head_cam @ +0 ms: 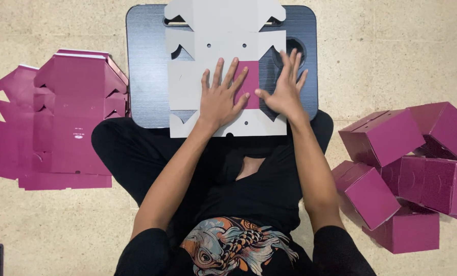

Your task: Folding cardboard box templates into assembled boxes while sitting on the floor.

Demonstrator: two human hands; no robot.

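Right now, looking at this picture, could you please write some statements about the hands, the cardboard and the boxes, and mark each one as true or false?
1. Both hands press flat on the grey cardboard sheet. True: the left hand and the right hand lie on it with fingers spread.
2. The sheet lies on a dark lap tray. True.
3. The folded magenta boxes are stacked on the tray. False: they lie on the floor on the person's right side.
4. The flat magenta sheets lie on the person's left side. True.
5. The right hand holds scissors. False: it holds nothing; it presses a folded magenta flap together with the left hand.
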